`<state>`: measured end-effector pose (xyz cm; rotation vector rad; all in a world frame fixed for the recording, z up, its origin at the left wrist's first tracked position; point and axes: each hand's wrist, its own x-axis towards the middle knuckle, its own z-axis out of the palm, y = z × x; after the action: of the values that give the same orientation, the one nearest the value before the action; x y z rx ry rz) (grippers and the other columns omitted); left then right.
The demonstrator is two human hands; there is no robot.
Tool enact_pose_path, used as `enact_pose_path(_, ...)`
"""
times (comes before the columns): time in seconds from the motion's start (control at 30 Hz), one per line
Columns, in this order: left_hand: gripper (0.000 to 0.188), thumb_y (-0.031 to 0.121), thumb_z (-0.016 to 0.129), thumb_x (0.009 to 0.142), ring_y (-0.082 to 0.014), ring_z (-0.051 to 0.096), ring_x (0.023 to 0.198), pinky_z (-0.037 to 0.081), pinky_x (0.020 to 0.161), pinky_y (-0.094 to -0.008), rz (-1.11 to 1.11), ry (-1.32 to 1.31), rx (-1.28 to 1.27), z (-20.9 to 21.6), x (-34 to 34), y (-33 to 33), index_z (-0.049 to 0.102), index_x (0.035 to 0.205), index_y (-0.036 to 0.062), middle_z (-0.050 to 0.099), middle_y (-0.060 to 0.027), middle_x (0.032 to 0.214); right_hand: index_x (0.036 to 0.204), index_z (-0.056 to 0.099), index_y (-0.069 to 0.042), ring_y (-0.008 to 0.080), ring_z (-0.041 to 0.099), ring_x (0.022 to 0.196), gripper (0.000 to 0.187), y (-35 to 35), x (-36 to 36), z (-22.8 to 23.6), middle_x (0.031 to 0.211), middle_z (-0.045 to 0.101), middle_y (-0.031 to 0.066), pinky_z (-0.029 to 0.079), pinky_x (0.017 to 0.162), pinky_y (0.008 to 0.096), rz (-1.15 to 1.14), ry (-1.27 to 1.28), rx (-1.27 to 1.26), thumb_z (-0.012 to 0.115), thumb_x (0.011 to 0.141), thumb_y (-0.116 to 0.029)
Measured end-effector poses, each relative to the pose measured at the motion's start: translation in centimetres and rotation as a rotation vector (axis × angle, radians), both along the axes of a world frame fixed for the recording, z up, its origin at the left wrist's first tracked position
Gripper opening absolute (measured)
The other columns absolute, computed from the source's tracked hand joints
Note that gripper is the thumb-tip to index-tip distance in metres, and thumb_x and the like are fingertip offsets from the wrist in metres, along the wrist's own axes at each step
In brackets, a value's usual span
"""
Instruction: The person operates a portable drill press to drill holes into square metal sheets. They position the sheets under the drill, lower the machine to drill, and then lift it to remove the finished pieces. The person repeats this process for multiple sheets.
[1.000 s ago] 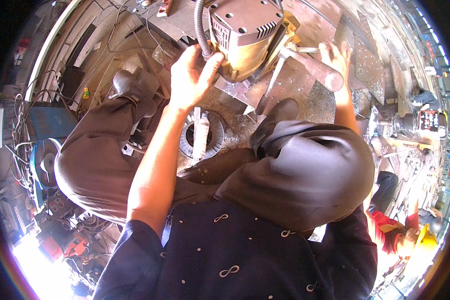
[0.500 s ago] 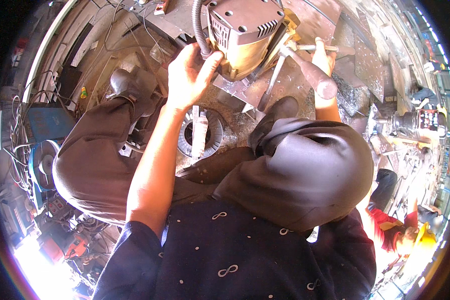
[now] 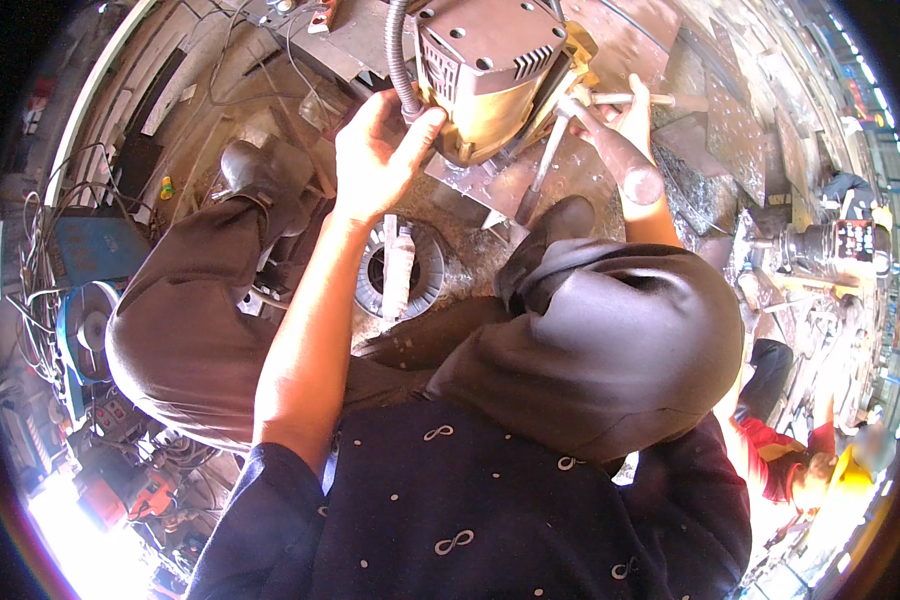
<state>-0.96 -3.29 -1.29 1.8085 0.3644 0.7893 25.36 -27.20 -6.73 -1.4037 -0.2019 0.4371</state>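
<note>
In the head view, a yellow and dark-brown power machine (image 3: 492,100) stands at the top centre, above a flat metal plate (image 3: 462,180). A grey corrugated hose (image 3: 397,50) runs down along its left side. 3 bars fan out from a hub on the machine's right: a thick handle (image 3: 625,165) with a rounded end towards the wearer, a slim bar (image 3: 678,102) pointing right and another bar (image 3: 548,160) slanting down and left.

The left hand (image 3: 378,155) is against the machine's lower left edge at the foot of the hose, thumb and forefinger spread apart; whether it grips there I cannot tell. The right hand (image 3: 632,122) is partly hidden behind the thick handle, with 1 finger across the slim bar; how tightly it holds, I cannot tell.

Between the wearer's 2 bent knees lies a grey ribbed ring (image 3: 432,265), with a long pale object (image 3: 398,275) across it. At the left are a blue box (image 3: 100,245) and a blue-rimmed reel (image 3: 82,330) beside tangled cables (image 3: 35,310). At the lower right is another person in red (image 3: 770,465), near a yellow helmet (image 3: 850,485).
</note>
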Motion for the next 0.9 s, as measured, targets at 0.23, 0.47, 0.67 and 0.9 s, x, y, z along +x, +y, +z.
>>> enact_pose_path(0.23,0.039,0.025,0.085,0.091,-0.0142,0.07,0.091,0.056,0.088,-0.0319,-0.023,-0.024,-0.03,-0.3,0.1,0.2,0.072,0.116,-0.0015,0.077,-0.0095,0.099,0.162,-0.002,-0.032,0.0307,0.069,0.109,0.112,0.1,0.9,-0.6,0.138,0.044,0.0285,0.062,0.073,0.0383,0.008,0.083,0.072,0.075,0.09,0.009)
enact_pose_path(0.47,0.04,0.028,0.086,0.09,-0.0154,0.071,0.092,0.057,0.088,-0.0326,-0.014,-0.037,-0.022,-0.9,0.1,0.5,0.073,0.116,-0.0005,0.078,-0.0105,0.1,0.162,0.001,-0.018,0.0397,0.066,0.119,0.097,-0.2,1.0,0.2,0.144,0.042,0.0261,0.059,0.089,0.0505,0.015,0.247,0.205,0.073,0.098,-0.034)
enact_pose_path(0.67,0.044,0.017,0.084,0.093,-0.0136,0.07,0.101,0.056,0.094,-0.0315,-0.05,-0.028,0.06,-1.2,-0.2,1.1,0.069,0.13,-0.0014,0.076,-0.0095,0.11,0.158,0.027,0.001,0.0419,0.063,0.124,0.111,-1.0,1.3,4.1,0.151,0.047,0.0262,0.046,0.109,0.0547,-0.008,0.194,-0.197,0.07,0.088,-0.074)
enact_pose_path(0.9,0.042,0.028,0.09,0.085,-0.0162,0.072,0.098,0.056,0.094,-0.0341,-0.038,-0.041,0.104,-0.2,0.4,0.9,0.075,0.115,0.0029,0.078,-0.0097,0.105,0.114,0.073,0.006,0.0224,0.076,0.084,0.055,-3.4,-6.9,19.8,0.095,0.078,0.0142,0.059,0.08,0.0323,0.455,-0.55,-0.862,0.068,0.102,-0.047)
